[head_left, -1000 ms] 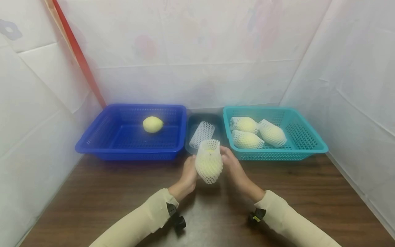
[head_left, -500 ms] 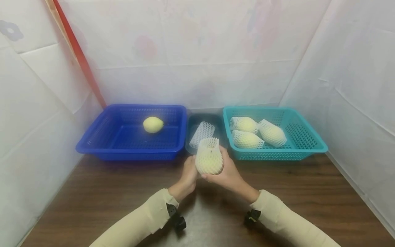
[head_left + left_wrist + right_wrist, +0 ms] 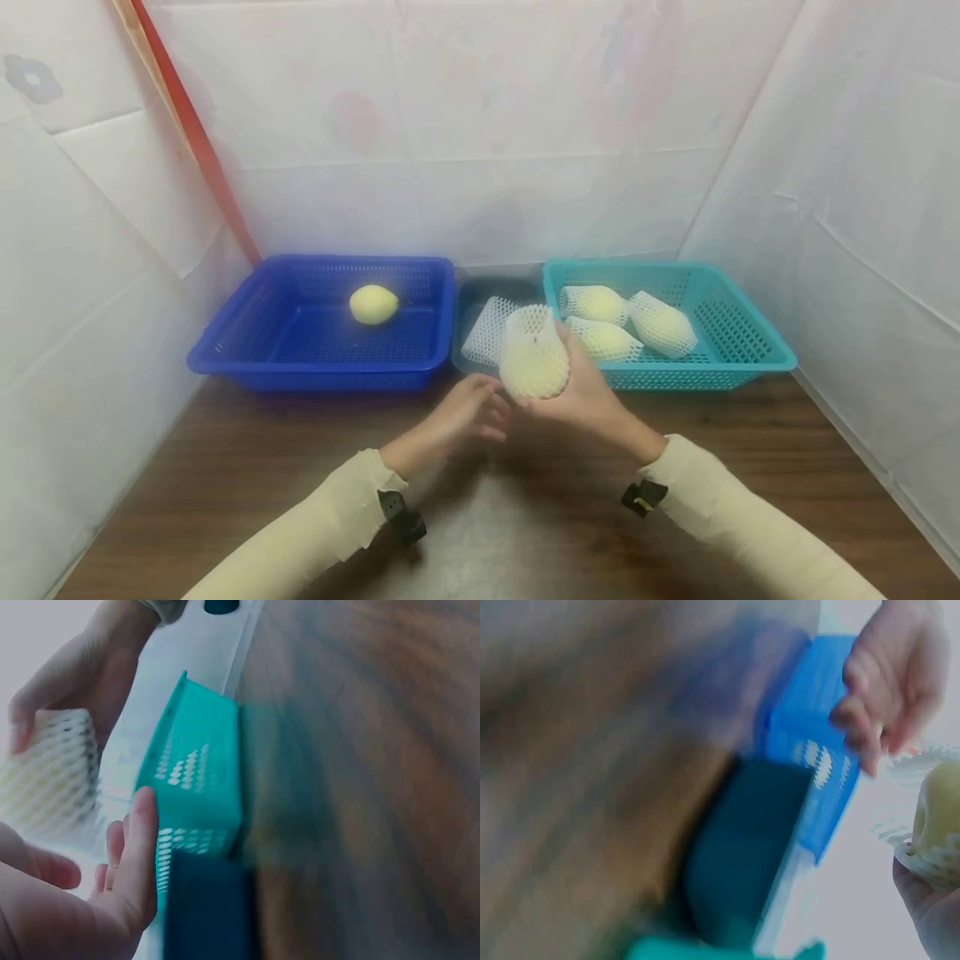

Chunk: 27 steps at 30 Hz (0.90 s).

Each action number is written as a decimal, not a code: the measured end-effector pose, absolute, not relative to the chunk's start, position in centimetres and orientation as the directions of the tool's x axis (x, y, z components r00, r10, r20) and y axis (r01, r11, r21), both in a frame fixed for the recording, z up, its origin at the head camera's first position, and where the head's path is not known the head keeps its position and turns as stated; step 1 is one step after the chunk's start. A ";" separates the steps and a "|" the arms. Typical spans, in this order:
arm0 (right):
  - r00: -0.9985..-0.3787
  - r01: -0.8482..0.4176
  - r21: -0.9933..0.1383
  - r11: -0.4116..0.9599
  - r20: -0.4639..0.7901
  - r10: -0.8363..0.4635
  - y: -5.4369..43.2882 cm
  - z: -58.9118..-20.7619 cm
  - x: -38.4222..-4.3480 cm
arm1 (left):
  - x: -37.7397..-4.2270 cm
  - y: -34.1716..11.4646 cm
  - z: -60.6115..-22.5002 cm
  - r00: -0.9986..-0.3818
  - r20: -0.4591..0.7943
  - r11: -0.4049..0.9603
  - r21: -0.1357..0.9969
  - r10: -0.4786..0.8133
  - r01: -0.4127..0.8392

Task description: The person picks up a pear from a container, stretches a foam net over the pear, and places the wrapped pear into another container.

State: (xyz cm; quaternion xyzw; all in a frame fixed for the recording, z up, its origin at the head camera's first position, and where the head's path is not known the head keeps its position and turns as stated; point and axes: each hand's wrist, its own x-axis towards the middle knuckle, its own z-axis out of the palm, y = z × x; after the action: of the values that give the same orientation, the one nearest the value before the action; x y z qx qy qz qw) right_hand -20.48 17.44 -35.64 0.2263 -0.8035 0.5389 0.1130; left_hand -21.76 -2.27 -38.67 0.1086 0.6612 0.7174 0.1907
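Note:
A pale yellow pear (image 3: 536,362) in a white foam net sleeve is raised over the front of the dark tray. My right hand (image 3: 588,396) grips it from the right and below, thumb along its near side. The net's loose end stands up above the fruit. In the right wrist view the bare end of the pear (image 3: 937,814) shows, with net around its lower part. My left hand (image 3: 468,408) is just left of the pear, apart from it, fingers loosely bent and holding nothing. The left wrist view shows this left hand (image 3: 112,889) below the netted pear.
A blue basket (image 3: 315,367) on the left holds one bare pear (image 3: 373,305). Between the baskets a dark tray (image 3: 468,292) contains a white foam net (image 3: 491,329). The teal basket (image 3: 742,365) at right holds several netted pears. White sheeting encloses the wooden table (image 3: 300,450).
The netted pear has moved right and up in my right hand, which has come round under it. My left hand has let go of it and drawn slightly away.

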 end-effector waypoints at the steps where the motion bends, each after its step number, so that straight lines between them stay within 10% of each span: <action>1: -0.877 -0.478 -0.809 0.341 0.420 -0.234 18.0 -35.2 -20.7 | -21.8 -2.7 -38.1 -0.909 -0.067 -0.022 0.996 0.412 -0.083; 13: -0.854 -0.511 -0.643 0.571 0.452 -0.256 24.7 -29.5 -23.1 | -25.3 -9.5 -33.9 -0.913 0.333 0.464 0.787 0.237 0.407; 21: -0.883 -0.459 -0.603 0.653 0.391 -0.259 29.5 -28.7 -24.2 | -27.9 -13.2 -36.1 -0.895 0.348 0.848 0.347 0.280 0.400; 27: -0.876 -0.471 -0.549 0.691 0.384 -0.292 33.5 -30.7 -25.8 | -28.3 -13.8 -37.5 -0.920 0.289 0.901 0.264 0.266 0.343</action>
State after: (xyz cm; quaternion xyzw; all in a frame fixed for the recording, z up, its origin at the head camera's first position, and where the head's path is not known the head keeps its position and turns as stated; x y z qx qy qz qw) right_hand -25.79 33.52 -30.66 0.2096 -0.9096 0.3327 0.1344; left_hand -28.27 -13.77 -37.48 0.1575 0.9671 0.1568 -0.1236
